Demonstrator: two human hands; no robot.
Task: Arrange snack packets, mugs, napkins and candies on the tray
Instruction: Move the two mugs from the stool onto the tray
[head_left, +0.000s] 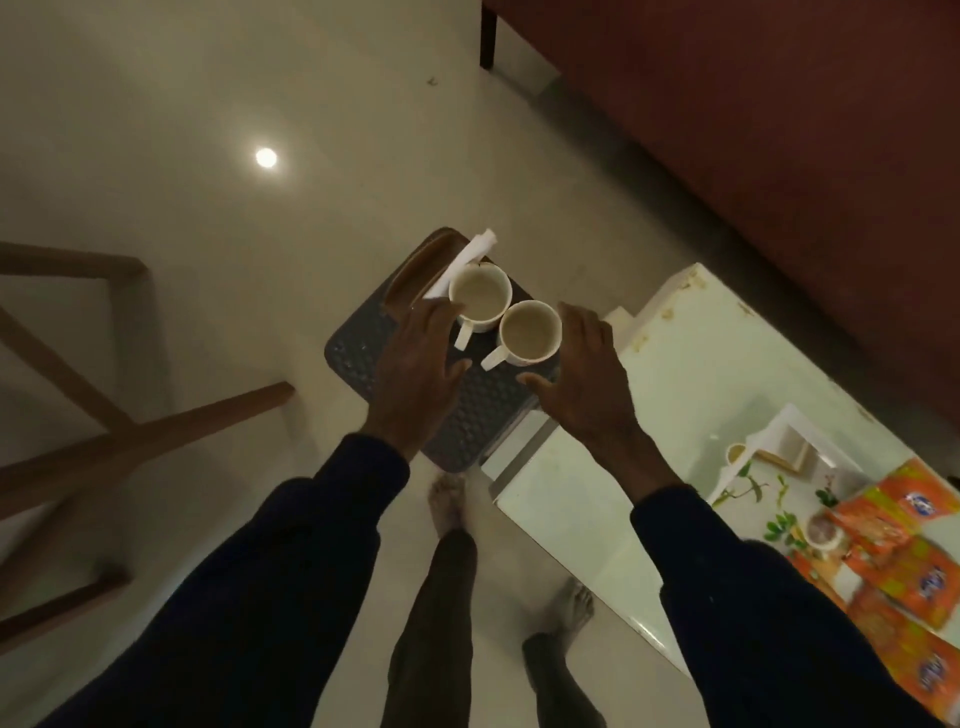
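Note:
A dark grey dimpled tray (353, 358) with a wooden handle juts out past the corner of a white table (701, 358), over the floor. Two empty white mugs (479, 299) (530, 332) stand side by side on it, handles pointing toward me. A folded white napkin (470, 257) lies at the tray's far end, behind the mugs. My left hand (415, 374) hovers palm down over the tray's left part, fingers spread, fingertips by the farther mug. My right hand (589, 384) is spread the same way just right of the nearer mug. Neither holds anything. Orange snack packets (904, 566) lie on the table at right.
On the table, beside the packets, stand a white napkin holder (789, 441) and a small bowl (823, 532). A dark red sofa (779, 130) fills the upper right. Wooden chair legs (135, 431) stand at left on the pale floor. My bare feet are below the tray.

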